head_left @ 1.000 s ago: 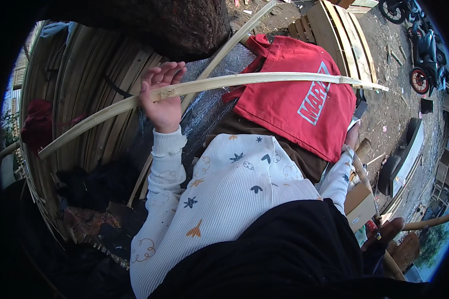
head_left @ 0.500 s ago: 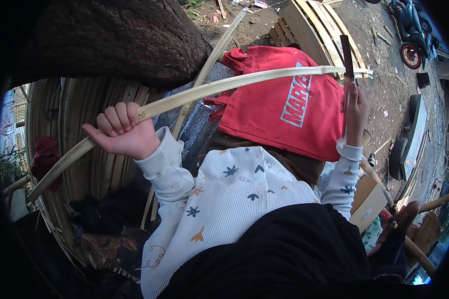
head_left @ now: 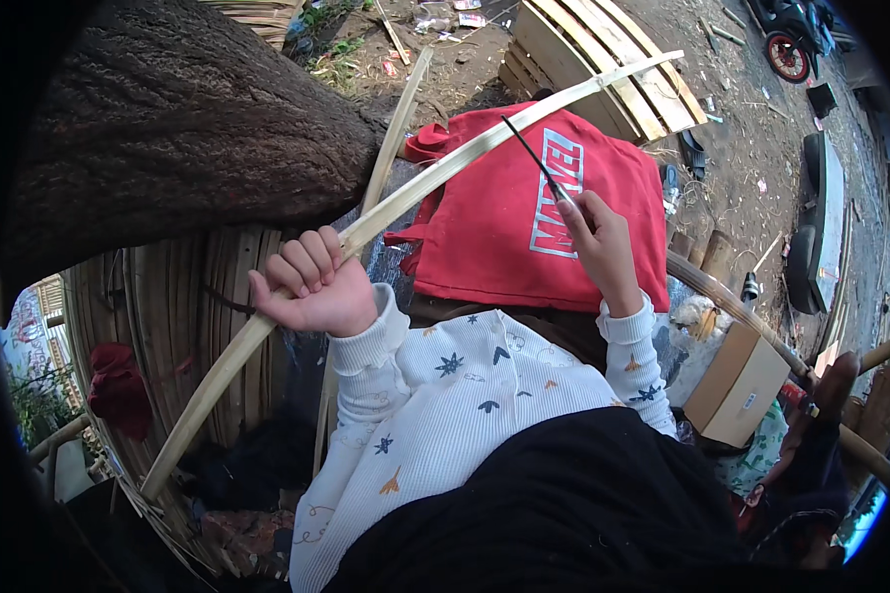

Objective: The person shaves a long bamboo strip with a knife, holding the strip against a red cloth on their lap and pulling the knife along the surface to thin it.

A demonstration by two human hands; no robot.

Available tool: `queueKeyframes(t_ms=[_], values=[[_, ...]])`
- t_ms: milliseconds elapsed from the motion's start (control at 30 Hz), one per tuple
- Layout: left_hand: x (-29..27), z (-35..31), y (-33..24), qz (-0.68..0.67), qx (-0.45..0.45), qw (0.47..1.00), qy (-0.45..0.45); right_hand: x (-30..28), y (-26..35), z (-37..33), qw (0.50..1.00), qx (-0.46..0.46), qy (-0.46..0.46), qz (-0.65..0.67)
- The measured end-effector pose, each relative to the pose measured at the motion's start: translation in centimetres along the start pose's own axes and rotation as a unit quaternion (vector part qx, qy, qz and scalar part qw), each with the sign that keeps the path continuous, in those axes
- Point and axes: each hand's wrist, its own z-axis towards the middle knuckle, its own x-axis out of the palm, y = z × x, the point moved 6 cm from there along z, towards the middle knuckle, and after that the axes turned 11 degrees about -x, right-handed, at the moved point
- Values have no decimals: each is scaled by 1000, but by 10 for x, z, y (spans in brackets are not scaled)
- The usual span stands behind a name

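Observation:
My left hand (head_left: 318, 284) is wrapped around a long pale bamboo strip (head_left: 465, 148), which slants from the lower left to the upper right. The strip is slightly bowed and its far end hangs free over a wooden crate. In my right hand (head_left: 603, 247) is a knife (head_left: 534, 156) with a narrow dark blade pointing up and left. Its tip appears beside the strip's lower edge; whether they touch I cannot tell. Beneath the strip and the knife a red cloth bag (head_left: 465, 262) lies spread over my lap.
A thick tree trunk (head_left: 208, 138) leans across the upper left. Upright bamboo slats (head_left: 168, 326) stand below it. Beyond the bag is the wooden crate (head_left: 544, 79). At the right are a cardboard box (head_left: 737, 385), a bamboo pole (head_left: 732, 311) and a parked motorbike (head_left: 789, 49).
My right hand has brought the knife left and nearer, from the strip's far end to beside its middle, and the blade now tilts left. The strip slants more steeply. The view has shifted.

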Motion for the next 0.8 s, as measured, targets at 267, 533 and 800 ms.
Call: queueKeyframes(t_ms=[267, 533, 800], values=[[29, -4, 28, 12, -12, 986, 164, 31, 66, -9, 992, -44, 103, 59], [20, -5, 22, -2, -14, 994, 108, 27, 47, 18, 999, -22, 25, -9], [25, -6, 20, 26, -14, 989, 145, 40, 94, -5, 979, -150, 120, -74]])
